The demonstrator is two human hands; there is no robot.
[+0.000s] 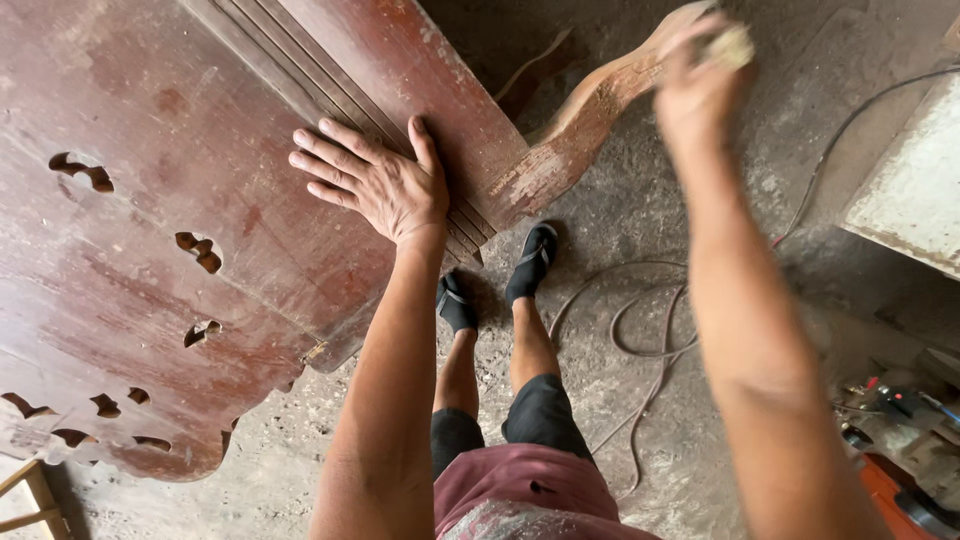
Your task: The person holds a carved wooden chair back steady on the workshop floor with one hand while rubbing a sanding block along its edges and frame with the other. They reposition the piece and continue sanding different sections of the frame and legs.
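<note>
Head view, looking straight down. The upper left of the frame is filled by a dark red-brown carved wooden panel (pixel 150 250), a piece of old furniture with small pierced cut-outs along its scalloped lower edge and a band of grooved moulding running diagonally toward the centre. At the lower left corner a bit of pale wooden frame (pixel 25 495) shows on the floor.

The left hand (pixel 375 180) lies flat on the panel just beside the moulding, fingers (pixel 325 160) spread apart and pressed down, gripping nothing, bracing the piece.

Below centre, the person's two feet in dark shoes (pixel 530 262) stand on the dusty concrete floor (pixel 620 200), with a loop of grey cable (pixel 640 350) lying beside them.

Right of centre, a curved wooden leg (pixel 580 125) rises from the panel's corner toward the top of the frame. Its finish is largely rubbed away to pale bare wood, while the broad panel and moulding keep their dark varnish, so by my judgement the stripping is done on much of this leg and most of the piece remains.

The right hand (pixel 700 85), blurred, is at the leg's upper end, fingers closed on a small pale sanding pad (pixel 732 45).

At the right edge sit a whitish block (pixel 905 200) and, lower, some power tools (pixel 900 420).
</note>
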